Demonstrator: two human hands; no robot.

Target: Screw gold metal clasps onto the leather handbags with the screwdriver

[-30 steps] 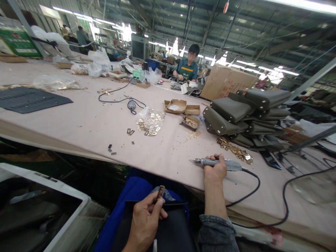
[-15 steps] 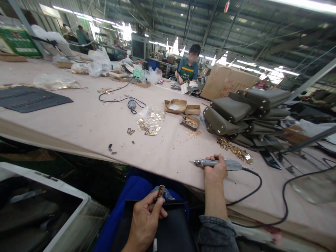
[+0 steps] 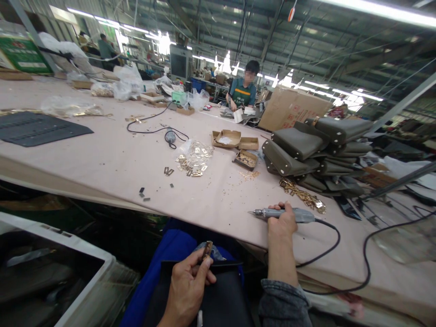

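Observation:
My left hand point(image 3: 186, 287) is low in front of me, over a black leather piece point(image 3: 225, 295) on my lap. Its thumb and fingers pinch a small brass metal fitting point(image 3: 207, 250) upright. My right hand point(image 3: 281, 222) rests on the near edge of the beige worktable point(image 3: 112, 159), fingers wrapped round a grey corded electric screwdriver point(image 3: 282, 213) whose tip points left. Its black cable point(image 3: 354, 268) loops off to the right.
A stack of olive-grey bag pieces point(image 3: 306, 150) lies right of centre, with brass hardware point(image 3: 303, 195) scattered in front. Small cardboard boxes point(image 3: 231, 138) and a bag of gold fittings point(image 3: 195, 156) sit mid-table. A white bin point(image 3: 85, 254) stands low left. A person point(image 3: 243, 88) works at the far end.
My hands hold nearly still; the view has shifted slightly, and my right hand with the screwdriver sits a touch further right and lower in the picture.

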